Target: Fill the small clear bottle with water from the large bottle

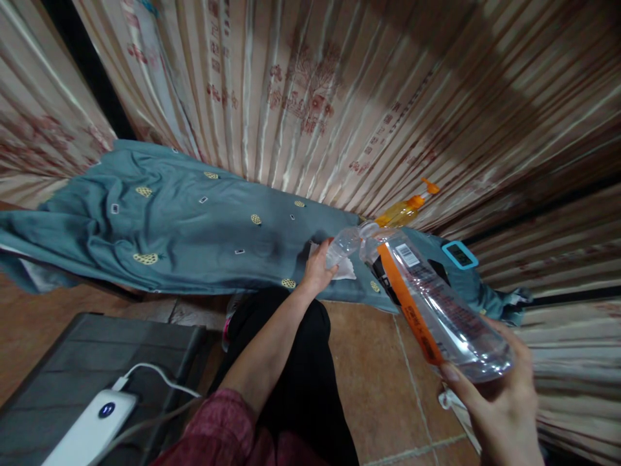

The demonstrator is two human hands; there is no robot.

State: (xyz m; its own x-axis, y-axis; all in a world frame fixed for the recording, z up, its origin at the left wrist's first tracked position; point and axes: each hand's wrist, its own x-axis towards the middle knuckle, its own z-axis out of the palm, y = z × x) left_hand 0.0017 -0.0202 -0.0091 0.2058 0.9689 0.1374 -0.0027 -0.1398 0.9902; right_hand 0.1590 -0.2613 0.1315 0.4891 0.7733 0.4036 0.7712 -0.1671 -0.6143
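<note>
Position: the left hand (320,266) grasps a small clear container (345,243), held tilted above the cloth-covered table (194,223). The right hand (507,395) grasps a large clear bottle (436,310) around its base end. The bottle is inclined, base toward the person and neck end toward the container.

Alignment: the neck end of the bottle and the mouth end of the container meet or nearly meet; overlap prevents confirmation of contact.

Status: judged from this position, gripping both vessels and bringing their ends together is complete. No liquid is discernible in either vessel, and no flow can be confirmed. Outstanding: both vessels are in hand; neither is set down.

Adjacent items: a white paper sheet (345,270) lies on the table below the left hand. A pump bottle (400,213) containing amber liquid is just behind the bottle's neck end, partly hidden. A blue-framed device (460,255) lies near the right end of the table. A dark object (439,272), partly covered by the bottle, is not identifiable.
</note>
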